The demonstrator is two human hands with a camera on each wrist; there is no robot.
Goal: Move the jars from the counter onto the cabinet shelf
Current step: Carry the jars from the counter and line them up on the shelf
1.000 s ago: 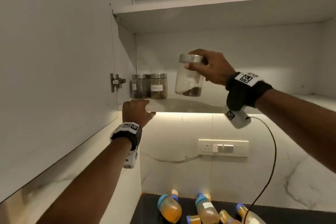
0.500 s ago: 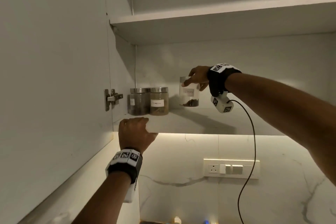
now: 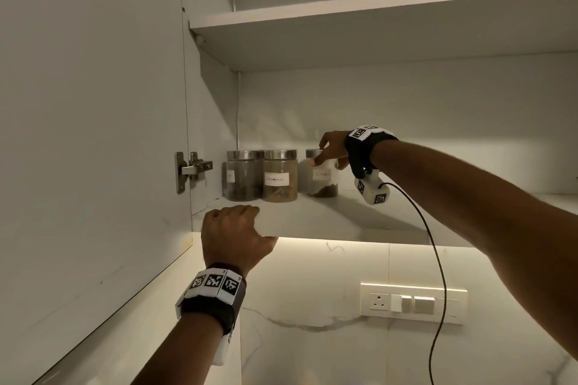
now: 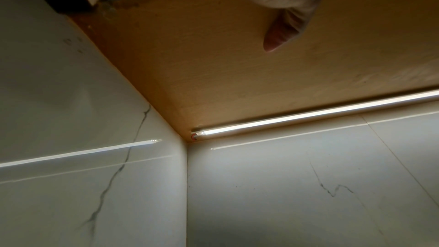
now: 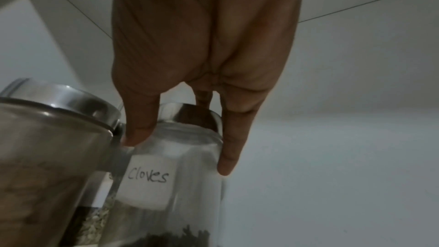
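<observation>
Three glass jars with steel lids stand in a row at the back left of the lower cabinet shelf [image 3: 328,222]. The dark jar [image 3: 243,176] is leftmost, a tan labelled jar [image 3: 280,176] [image 5: 47,157] sits in the middle, and the cloves jar [image 3: 322,180] [image 5: 166,166] is on the right. My right hand [image 3: 331,150] [image 5: 180,149] holds the cloves jar by its top, thumb and fingers curled down around the lid. My left hand [image 3: 233,233] grips the shelf's front edge, thumb [image 4: 282,31] underneath.
The open cabinet door [image 3: 90,134] with its hinge [image 3: 190,170] stands at the left. An upper shelf [image 3: 375,19] hangs above. A light strip [image 4: 308,115] runs under the cabinet. A switch plate [image 3: 413,302] is on the marble wall below. A black cable [image 3: 438,259] hangs from my right wrist.
My right hand carried the cloves jar from the air onto the shelf and moved it left beside the tan jar. My left hand stayed on the shelf edge.
</observation>
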